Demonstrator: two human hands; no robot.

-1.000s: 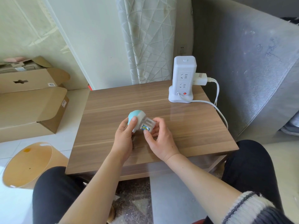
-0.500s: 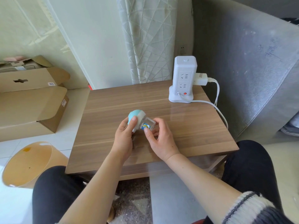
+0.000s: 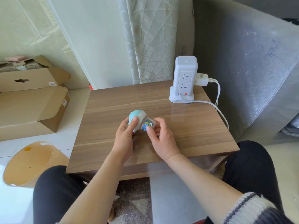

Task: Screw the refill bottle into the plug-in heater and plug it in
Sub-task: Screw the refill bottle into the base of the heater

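Observation:
Above the middle of the wooden table (image 3: 186,126) I hold the plug-in heater (image 3: 137,116), a rounded teal and white body, in my left hand (image 3: 125,138), thumb on its teal side. The clear refill bottle (image 3: 148,124) with a blue and yellow label sticks out of the heater's right end. My right hand (image 3: 161,138) grips the bottle with thumb and fingers. The joint between bottle and heater is hidden by the heater shell. A white tower power strip (image 3: 184,80) stands at the table's back right with free sockets facing me.
A white charger (image 3: 201,79) is plugged into the tower's right side, and white cables (image 3: 216,109) trail off the table's right edge. A grey sofa (image 3: 250,70) stands to the right. Cardboard boxes (image 3: 32,101) and a tan bin (image 3: 29,162) are on the floor at left.
My right fingers have shifted around the bottle and its blue label now faces up, so the bottle has turned in the heater. Both hands stay in the same place.

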